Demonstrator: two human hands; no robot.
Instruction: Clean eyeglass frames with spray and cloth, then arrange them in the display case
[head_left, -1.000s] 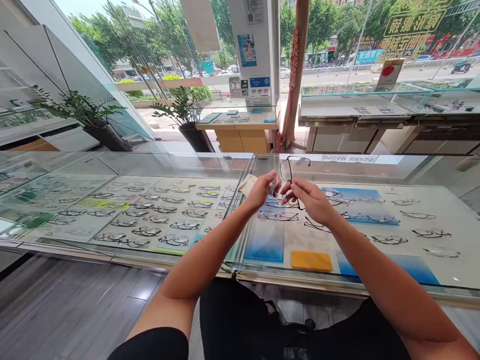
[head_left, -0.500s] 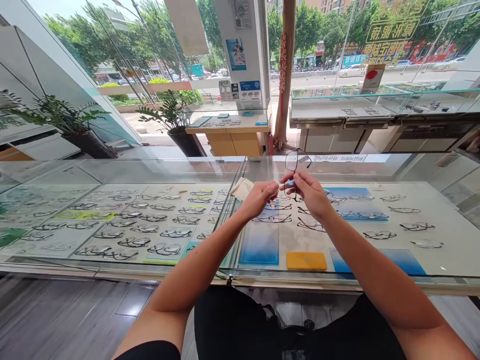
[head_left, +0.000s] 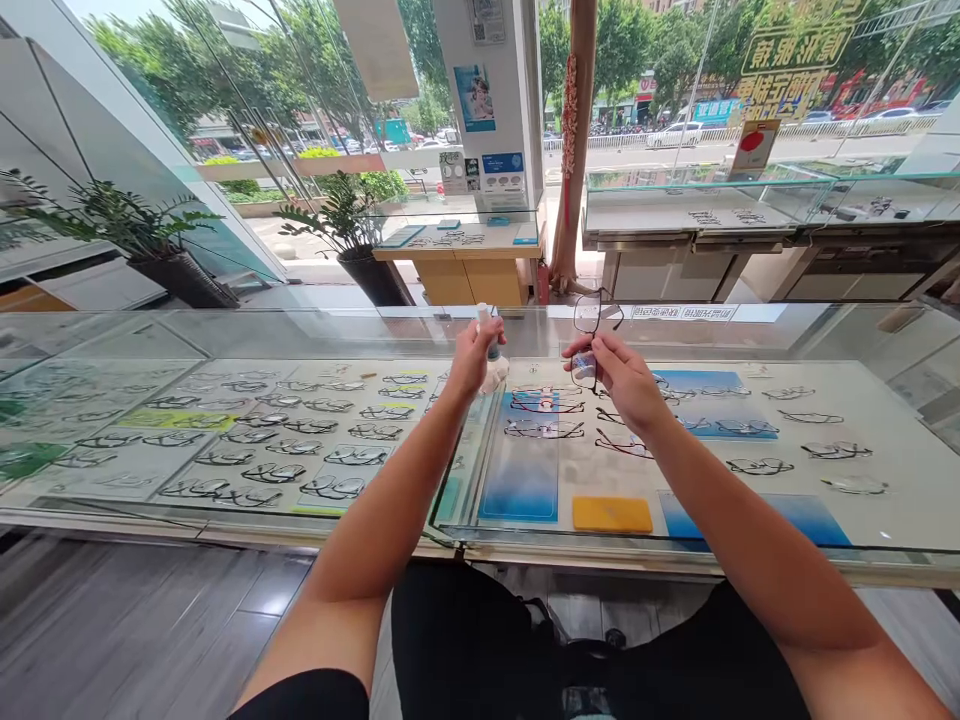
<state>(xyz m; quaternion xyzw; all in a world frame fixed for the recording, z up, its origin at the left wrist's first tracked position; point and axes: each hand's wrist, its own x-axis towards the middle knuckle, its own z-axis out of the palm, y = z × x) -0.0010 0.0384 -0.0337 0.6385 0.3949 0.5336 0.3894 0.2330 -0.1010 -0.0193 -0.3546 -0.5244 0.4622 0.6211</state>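
My left hand (head_left: 476,352) is wrapped round a small spray bottle (head_left: 483,312) with a white top, above the left part of the counter. A pale, crumpled-looking patch, perhaps a cloth (head_left: 496,374), shows just below that hand; whether it touches the bottle I cannot tell. To the right, my right hand (head_left: 624,378) pinches a pair of dark-framed eyeglasses (head_left: 598,318) by the middle of the frame. The glasses are turned on end, one lens up and the other down near the fingers.
Under the glass counter (head_left: 517,545) lie several rows of eyeglasses (head_left: 334,487), with blue cards (head_left: 517,495) among them. A yellow cloth or pouch (head_left: 612,515) lies near the front edge. Potted plants (head_left: 367,265), a wooden post (head_left: 574,150) and more display cases (head_left: 697,210) stand beyond.
My left hand has moved left and up, away from the glasses, and now grips the spray bottle. My right hand still holds the glasses in nearly the same place.
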